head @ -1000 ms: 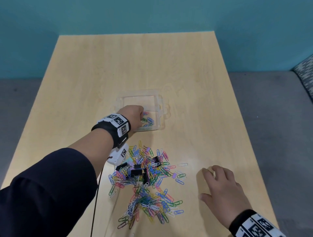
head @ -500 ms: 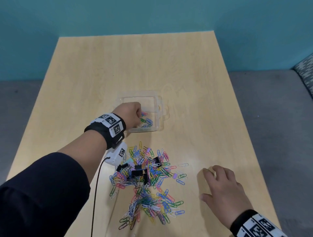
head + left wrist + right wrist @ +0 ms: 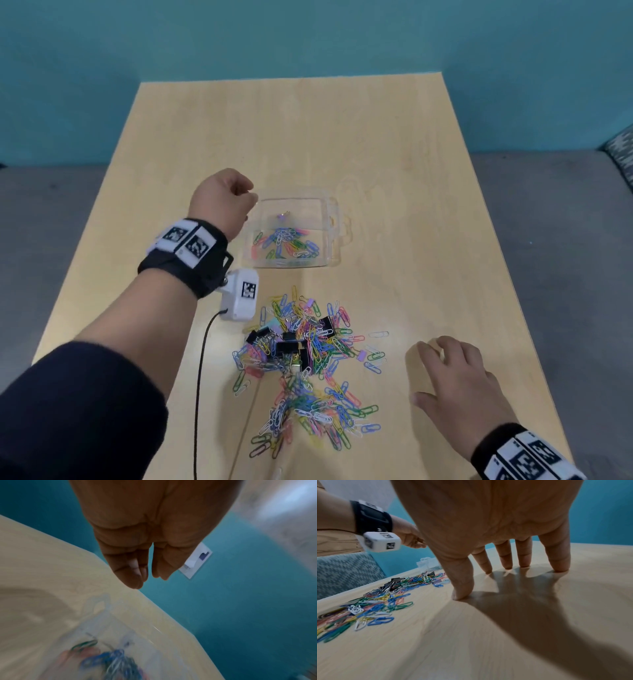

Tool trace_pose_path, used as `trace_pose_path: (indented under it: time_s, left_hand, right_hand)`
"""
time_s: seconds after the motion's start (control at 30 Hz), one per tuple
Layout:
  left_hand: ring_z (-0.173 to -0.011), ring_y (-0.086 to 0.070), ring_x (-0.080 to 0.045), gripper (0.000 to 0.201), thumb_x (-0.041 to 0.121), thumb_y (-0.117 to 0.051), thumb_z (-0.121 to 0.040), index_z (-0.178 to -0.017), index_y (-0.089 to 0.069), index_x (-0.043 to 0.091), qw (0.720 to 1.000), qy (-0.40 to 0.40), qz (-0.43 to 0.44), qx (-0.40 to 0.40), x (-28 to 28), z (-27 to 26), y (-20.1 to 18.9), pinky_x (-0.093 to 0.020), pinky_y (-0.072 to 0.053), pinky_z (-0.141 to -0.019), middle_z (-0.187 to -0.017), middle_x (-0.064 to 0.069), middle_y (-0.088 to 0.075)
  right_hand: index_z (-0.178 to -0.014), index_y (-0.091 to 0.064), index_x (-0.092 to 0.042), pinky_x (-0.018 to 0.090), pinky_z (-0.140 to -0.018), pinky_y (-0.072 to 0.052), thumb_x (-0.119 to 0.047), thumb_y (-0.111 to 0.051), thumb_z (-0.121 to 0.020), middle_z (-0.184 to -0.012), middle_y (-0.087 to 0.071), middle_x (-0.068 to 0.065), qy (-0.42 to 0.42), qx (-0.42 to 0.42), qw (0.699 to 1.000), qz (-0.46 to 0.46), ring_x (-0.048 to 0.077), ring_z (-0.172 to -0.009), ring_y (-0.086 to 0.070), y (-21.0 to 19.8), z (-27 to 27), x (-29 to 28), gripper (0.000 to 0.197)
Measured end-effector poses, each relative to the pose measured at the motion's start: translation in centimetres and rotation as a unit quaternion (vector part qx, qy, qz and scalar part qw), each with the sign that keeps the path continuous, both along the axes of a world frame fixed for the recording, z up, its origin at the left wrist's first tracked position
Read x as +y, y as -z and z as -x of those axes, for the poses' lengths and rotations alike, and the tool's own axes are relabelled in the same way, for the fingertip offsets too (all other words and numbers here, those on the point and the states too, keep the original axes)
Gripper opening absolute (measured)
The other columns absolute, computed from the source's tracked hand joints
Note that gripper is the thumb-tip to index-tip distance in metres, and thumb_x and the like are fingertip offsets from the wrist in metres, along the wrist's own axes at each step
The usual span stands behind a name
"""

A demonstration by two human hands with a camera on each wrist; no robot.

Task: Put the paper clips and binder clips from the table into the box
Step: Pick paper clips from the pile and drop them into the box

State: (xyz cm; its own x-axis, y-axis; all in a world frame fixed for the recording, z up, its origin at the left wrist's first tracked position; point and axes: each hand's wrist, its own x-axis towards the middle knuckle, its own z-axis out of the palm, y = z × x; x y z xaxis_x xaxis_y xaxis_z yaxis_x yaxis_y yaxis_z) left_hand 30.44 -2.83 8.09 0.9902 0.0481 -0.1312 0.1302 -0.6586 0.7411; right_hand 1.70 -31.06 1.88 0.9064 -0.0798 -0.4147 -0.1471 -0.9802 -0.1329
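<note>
A clear plastic box (image 3: 329,219) sits mid-table and holds several coloured paper clips (image 3: 287,242). My left hand (image 3: 247,202) hovers just above the box's left rim with its fingers loosely curled. In the left wrist view the left hand (image 3: 149,575) has thumb and fingers close together with nothing between them. A big pile of coloured paper clips (image 3: 310,387) lies nearer me, with black binder clips (image 3: 290,346) in its upper part. My right hand (image 3: 442,363) rests to the right of the pile, its fingertips (image 3: 560,568) spread on the wood.
The light wooden table (image 3: 394,154) ends at a teal wall behind. A white wrist camera (image 3: 239,298) with a black cable hangs under my left wrist, close to the pile's upper left. A patterned cushion (image 3: 621,150) shows at the far right.
My left hand has lifted out of the box and drawn back to its left rim, uncovering the clips inside. The right hand has stayed put.
</note>
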Motion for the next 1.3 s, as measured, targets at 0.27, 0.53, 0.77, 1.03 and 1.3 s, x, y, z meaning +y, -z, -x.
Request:
trace_pose_path:
  time_s: [0.27,0.53,0.77,1.03,1.3]
  left_hand:
    - [-0.068,-0.054,-0.02,0.012,0.022,-0.053,-0.084,-0.072,-0.054,0.02,0.952,0.252,-0.169,0.038,3.6,21.6,1.4,-0.036,-0.045,-0.063,-0.076,0.004,-0.051]
    - [-0.082,-0.054,-0.028,0.018,0.024,-0.054,-0.078,-0.095,-0.054,0.02,0.924,0.272,-0.241,0.121,3.8,29.8,6.0,-0.038,-0.046,-0.069,-0.091,-0.001,-0.049]
    - [-0.105,-0.036,-0.02,0.077,0.036,-0.07,-0.072,-0.134,-0.024,0.032,0.94,0.222,-0.216,0.142,4.2,32.2,5.8,-0.031,-0.046,-0.082,-0.121,0.004,-0.031]
    - [-0.113,-0.029,-0.021,0.076,0.033,-0.064,-0.082,-0.142,-0.018,0.035,0.94,0.26,-0.207,0.08,2.1,29.0,7.1,-0.036,-0.042,-0.094,-0.13,0.001,-0.029]
    - [-0.09,-0.037,-0.023,0.026,0.013,-0.059,-0.081,-0.104,-0.055,0.025,0.929,0.3,-0.217,0.016,1.5,27.1,8.3,-0.035,-0.043,-0.073,-0.104,-0.001,-0.04]
  right_hand:
    - [-0.086,-0.052,-0.021,0.04,-0.063,-0.048,-0.022,-0.068,-0.062,-0.092,-0.057,0.004,-0.209,-0.059,0.976,-0.02,0.029,-0.081,-0.053,-1.3,1.8,3.0,0.029]
    - [-0.087,-0.053,-0.02,0.037,-0.062,-0.048,-0.021,-0.064,-0.058,-0.094,-0.054,0.005,-0.351,-0.037,0.935,-0.042,0.027,-0.082,-0.05,-0.6,3.0,10.5,0.031]
    - [-0.127,-0.035,-0.023,0.037,-0.077,-0.049,-0.04,-0.059,-0.08,-0.118,-0.039,0.002,-0.103,0.027,0.992,-0.062,0.027,-0.101,-0.043,-1.0,3.0,11.1,0.055]
    - [-0.144,-0.022,-0.024,0.035,-0.088,-0.042,-0.044,-0.059,-0.086,-0.132,-0.029,0.004,-0.066,0.019,0.995,-0.067,0.027,-0.114,-0.033,-0.1,1.4,14.7,0.072]
    - [-0.112,-0.044,-0.019,0.034,-0.065,-0.028,-0.005,-0.046,-0.087,-0.116,-0.038,0.006,-0.122,0.009,0.991,-0.049,0.028,-0.101,-0.04,0.1,0.4,14.7,0.029]
